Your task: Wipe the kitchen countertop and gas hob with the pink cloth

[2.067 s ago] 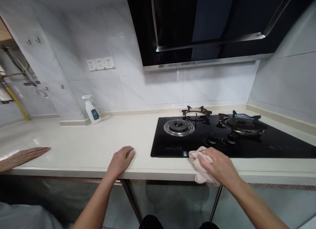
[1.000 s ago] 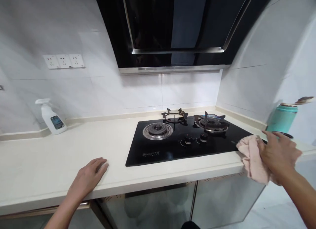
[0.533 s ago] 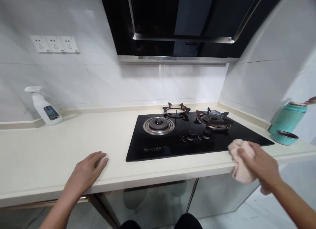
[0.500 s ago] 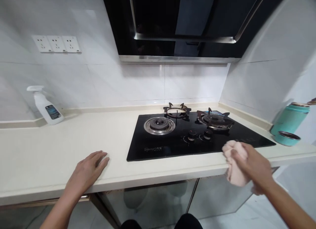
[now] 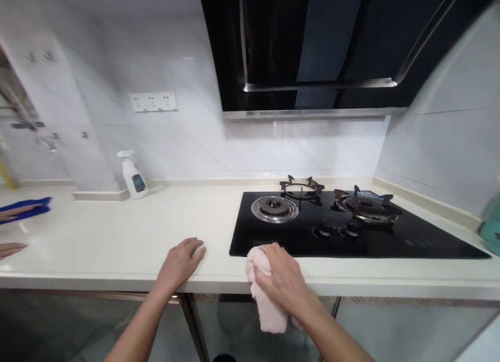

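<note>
My right hand (image 5: 284, 278) is closed around a pale pink cloth (image 5: 269, 307), pressed at the front edge of the black gas stove (image 5: 300, 247). Part of the cloth hangs down over the counter's front edge. On the white countertop (image 5: 117, 242), left of the stove, my left hand (image 5: 180, 263) rests palm down, fingers stretched out and holding nothing. The left burner (image 5: 275, 208) has no grate on it; a loose grate (image 5: 301, 190) sits at the back of the stove. Another grate (image 5: 367, 206) is on the right burner.
A white spray bottle (image 5: 134, 179) stands by the wall. At far left, another person's hand lies on a blue cloth (image 5: 31, 208), with their second hand (image 5: 11, 250) nearer the front. Above hangs the black range hood (image 5: 316, 99). A turquoise container (image 5: 491, 224) is at the right edge.
My right hand has moved left with the pink cloth along the stove's front edge. My left hand stays on the counter. The view has turned left, bringing another person's hands into sight.
</note>
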A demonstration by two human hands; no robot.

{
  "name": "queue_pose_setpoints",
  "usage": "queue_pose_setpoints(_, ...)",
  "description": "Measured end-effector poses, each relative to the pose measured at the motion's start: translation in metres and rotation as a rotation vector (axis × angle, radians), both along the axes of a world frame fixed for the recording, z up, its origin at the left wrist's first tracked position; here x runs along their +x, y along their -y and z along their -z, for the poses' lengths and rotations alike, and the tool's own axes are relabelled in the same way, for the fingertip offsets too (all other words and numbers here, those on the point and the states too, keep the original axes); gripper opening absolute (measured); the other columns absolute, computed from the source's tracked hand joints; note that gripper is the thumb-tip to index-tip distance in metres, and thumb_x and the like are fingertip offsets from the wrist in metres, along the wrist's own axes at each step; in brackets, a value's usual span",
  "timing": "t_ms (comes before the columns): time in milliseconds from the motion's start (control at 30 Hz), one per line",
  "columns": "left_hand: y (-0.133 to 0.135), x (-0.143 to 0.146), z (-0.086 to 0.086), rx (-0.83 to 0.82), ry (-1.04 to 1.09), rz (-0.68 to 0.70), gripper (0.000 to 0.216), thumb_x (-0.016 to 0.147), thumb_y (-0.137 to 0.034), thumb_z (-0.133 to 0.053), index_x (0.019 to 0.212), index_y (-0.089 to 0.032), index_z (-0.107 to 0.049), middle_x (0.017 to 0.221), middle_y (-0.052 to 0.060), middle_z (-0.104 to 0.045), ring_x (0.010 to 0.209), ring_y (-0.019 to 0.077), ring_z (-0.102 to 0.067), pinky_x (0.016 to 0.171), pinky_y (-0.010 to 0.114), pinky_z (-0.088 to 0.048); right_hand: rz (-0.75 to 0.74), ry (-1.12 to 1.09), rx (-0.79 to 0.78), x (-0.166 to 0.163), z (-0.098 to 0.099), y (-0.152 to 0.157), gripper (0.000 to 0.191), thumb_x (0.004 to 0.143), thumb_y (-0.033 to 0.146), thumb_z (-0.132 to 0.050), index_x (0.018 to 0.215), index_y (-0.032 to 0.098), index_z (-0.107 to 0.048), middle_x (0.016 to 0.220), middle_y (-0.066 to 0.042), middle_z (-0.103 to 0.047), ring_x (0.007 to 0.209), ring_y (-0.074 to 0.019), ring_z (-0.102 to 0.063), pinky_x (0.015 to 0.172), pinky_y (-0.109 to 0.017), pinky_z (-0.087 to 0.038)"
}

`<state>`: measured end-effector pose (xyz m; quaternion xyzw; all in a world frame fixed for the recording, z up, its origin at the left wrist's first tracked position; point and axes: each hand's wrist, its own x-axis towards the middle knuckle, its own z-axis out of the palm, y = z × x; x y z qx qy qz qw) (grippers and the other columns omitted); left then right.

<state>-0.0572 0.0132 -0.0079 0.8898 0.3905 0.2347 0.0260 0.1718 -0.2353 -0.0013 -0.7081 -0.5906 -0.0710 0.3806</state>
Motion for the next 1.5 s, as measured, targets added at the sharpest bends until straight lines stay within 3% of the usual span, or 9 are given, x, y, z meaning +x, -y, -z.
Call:
queue_pose_setpoints(133, 0.005, 0.002, 0.001, 0.010, 0.026, 0.005, 0.040, 0.097, -0.044, -0.049, 0.120, -0.025, -0.075, 0.136, 0.009, -0.072, 0.130, 0.0269, -0.065, 0.113, 0.043, -0.048, -0.151, -0.303, 0.050, 0.014, -0.029, -0.026, 0.028, 0.085, 0.027, -0.055, 0.112, 0.027, -0.062, 0.105, 0.001, -0.069, 0.094, -0.0180, -0.065, 0.086, -0.031, -0.050)
queue_pose_setpoints(300, 0.017, 0.007, -0.002, -0.008, 0.033, -0.011, 0.036, 0.099, -0.039, -0.049, 0.122, -0.025, -0.073, 0.138, 0.009, -0.071, 0.132, 0.0260, -0.063, 0.113, 0.044, -0.046, 0.165, -0.070, -0.032, 0.072, -0.068, -0.069, 0.048, 0.094, 0.044, -0.050, 0.138, 0.026, -0.058, 0.142, -0.010, -0.057, 0.127, -0.0263, -0.055, 0.107, -0.041, -0.045)
queue_pose_setpoints(467, 0.025, 0.010, -0.001, -0.031, 0.068, -0.014, 0.035, 0.100, -0.039, -0.050, 0.123, -0.024, -0.072, 0.138, 0.010, -0.070, 0.133, 0.0256, -0.061, 0.114, 0.044, -0.043, 0.321, -0.012, -0.267, 0.086, -0.044, -0.107, 0.057, 0.091, 0.049, -0.059, 0.142, 0.024, -0.062, 0.139, -0.021, -0.054, 0.129, -0.0431, -0.050, 0.106, -0.066, -0.037)
queue_pose_setpoints(600, 0.028, 0.010, -0.001, -0.045, 0.135, 0.010, 0.038, 0.102, -0.043, -0.046, 0.123, -0.024, -0.071, 0.135, 0.011, -0.072, 0.129, 0.0274, -0.063, 0.113, 0.047, -0.044, 0.253, 0.088, -0.319, 0.055, -0.026, -0.124, 0.055, 0.096, 0.049, -0.052, 0.146, 0.027, -0.057, 0.143, -0.022, -0.051, 0.128, -0.0412, -0.047, 0.102, -0.065, -0.036)
queue_pose_setpoints(733, 0.025, 0.008, 0.000, -0.126, 0.307, 0.007, 0.050, 0.105, -0.048, -0.032, 0.134, -0.024, -0.066, 0.140, 0.010, -0.070, 0.132, 0.0274, -0.062, 0.116, 0.049, -0.044, 0.035, 0.167, -0.301, -0.005, -0.025, -0.127, 0.044, 0.094, 0.041, -0.058, 0.137, 0.033, -0.062, 0.142, -0.014, -0.054, 0.123, -0.0347, -0.049, 0.098, -0.053, -0.039)
queue_pose_setpoints(900, 0.010, -0.001, 0.002, -0.331, 0.578, -0.013, 0.066, 0.102, -0.061, -0.029, 0.138, -0.019, -0.064, 0.144, 0.011, -0.068, 0.137, 0.0262, -0.060, 0.120, 0.044, -0.044, -0.330, 0.131, -0.162, -0.084, -0.011, -0.107, 0.036, 0.090, 0.037, -0.068, 0.126, 0.036, -0.062, 0.127, -0.004, -0.060, 0.116, -0.0263, -0.052, 0.095, -0.043, -0.042)
queue_pose_setpoints(1100, 0.006, -0.006, -0.008, -0.423, 0.522, -0.003, 0.076, 0.099, -0.070, -0.025, 0.130, -0.018, -0.070, 0.141, 0.011, -0.070, 0.136, 0.0270, -0.062, 0.121, 0.044, -0.043, -0.265, 0.369, 0.020, -0.097, 0.011, -0.076, 0.047, 0.091, 0.047, -0.074, 0.132, 0.032, -0.057, 0.133, -0.011, -0.056, 0.111, -0.0293, -0.053, 0.089, -0.044, -0.046)
queue_pose_setpoints(1333, 0.014, -0.007, -0.018, -0.273, 0.261, -0.037, 0.067, 0.096, -0.068, -0.033, 0.121, -0.024, -0.076, 0.133, 0.008, -0.075, 0.131, 0.0299, -0.065, 0.114, 0.043, -0.050, -0.048, 0.496, 0.343, -0.001, 0.068, 0.014, 0.039, 0.092, 0.028, -0.068, 0.130, 0.034, -0.059, 0.140, -0.013, -0.052, 0.128, -0.0306, -0.051, 0.098, -0.048, -0.048)
queue_pose_setpoints(1500, 0.013, -0.008, -0.018, -0.220, 0.172, -0.066, 0.063, 0.089, -0.071, -0.046, 0.118, -0.026, -0.077, 0.131, 0.006, -0.076, 0.123, 0.0303, -0.068, 0.105, 0.038, -0.054, 0.174, 0.427, 0.277, 0.113, 0.106, 0.107, 0.017, 0.090, 0.035, -0.068, 0.107, 0.036, -0.070, 0.130, -0.010, -0.057, 0.123, -0.0308, -0.057, 0.098, -0.053, -0.050)
